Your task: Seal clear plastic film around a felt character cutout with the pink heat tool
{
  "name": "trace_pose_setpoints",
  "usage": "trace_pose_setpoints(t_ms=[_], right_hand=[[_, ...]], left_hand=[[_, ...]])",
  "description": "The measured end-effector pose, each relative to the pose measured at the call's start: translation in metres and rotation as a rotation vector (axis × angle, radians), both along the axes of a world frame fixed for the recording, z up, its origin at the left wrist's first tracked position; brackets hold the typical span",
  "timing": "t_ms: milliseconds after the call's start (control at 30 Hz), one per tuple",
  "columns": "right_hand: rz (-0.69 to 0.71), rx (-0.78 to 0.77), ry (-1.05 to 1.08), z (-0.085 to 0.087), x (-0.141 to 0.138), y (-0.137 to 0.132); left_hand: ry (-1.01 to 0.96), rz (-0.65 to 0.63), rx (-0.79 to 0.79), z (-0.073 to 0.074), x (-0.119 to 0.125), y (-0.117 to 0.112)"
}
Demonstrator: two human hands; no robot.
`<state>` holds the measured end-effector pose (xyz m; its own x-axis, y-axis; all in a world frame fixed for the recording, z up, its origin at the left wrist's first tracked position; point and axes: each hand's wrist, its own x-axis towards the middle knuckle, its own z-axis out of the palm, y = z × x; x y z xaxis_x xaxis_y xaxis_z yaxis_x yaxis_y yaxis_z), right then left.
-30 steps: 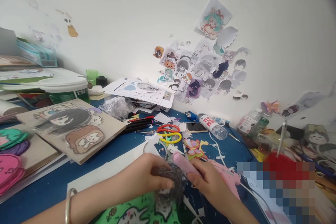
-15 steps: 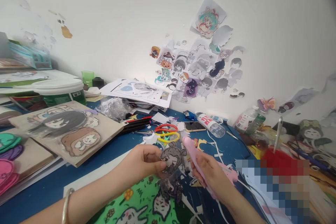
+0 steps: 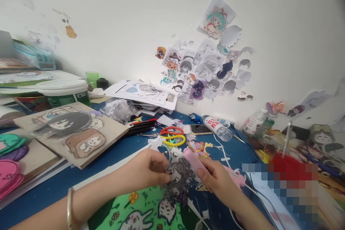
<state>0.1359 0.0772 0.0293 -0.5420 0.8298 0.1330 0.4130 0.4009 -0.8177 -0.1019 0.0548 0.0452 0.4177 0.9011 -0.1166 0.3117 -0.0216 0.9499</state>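
A grey cartoon-character cut-out (image 3: pixel 176 172) with clear film around it is pinched in my left hand (image 3: pixel 155 170), thumb on its left edge. My right hand (image 3: pixel 212 178) is wrapped round a pink wand-shaped tool (image 3: pixel 195 160). The tool's rounded end is close to the cut-out's upper right; whether they touch I cannot tell. More clear film and dark printed pieces hang below the cut-out, over a green sheet with cartoon animals (image 3: pixel 134 214). Beyond my right hand lies another pink object (image 3: pixel 235 178) with a cable, partly hidden.
Scissors with red and yellow handles (image 3: pixel 172 136), paper scraps, a phone (image 3: pixel 201 129) and a water bottle (image 3: pixel 218 128) lie behind my hands. A board with cut-outs (image 3: pixel 77 163) is at left, near a white-lidded tub (image 3: pixel 64 88). A cable runs along the right.
The pink tool's end has moved down and left, closer to the cut-out. The cut-out has tilted and sunk slightly in my left hand.
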Motion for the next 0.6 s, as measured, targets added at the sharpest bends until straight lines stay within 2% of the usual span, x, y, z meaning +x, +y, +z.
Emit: trace_pose_setpoints(t_ms=[67, 167, 233, 433, 600], right_hand=[[0.024, -0.025, 0.012, -0.0005, 0.0016, 0.0013], [0.081, -0.05, 0.011, -0.0024, 0.0032, 0.0025], [0.105, -0.036, -0.012, -0.0039, 0.0026, 0.0018], [0.123, -0.003, -0.063, -0.0062, -0.0005, -0.002], [0.114, -0.009, -0.094, -0.0044, -0.0037, -0.0044]], left_hand=[[-0.089, -0.042, -0.05, 0.0003, -0.0027, 0.0008], [-0.255, -0.061, -0.247, 0.0017, -0.0051, 0.0004], [-0.291, -0.075, -0.309, 0.0012, -0.0042, -0.0007], [-0.32, -0.159, -0.219, -0.0054, -0.0003, -0.0019], [-0.243, -0.195, -0.162, -0.0009, -0.0019, -0.0003]])
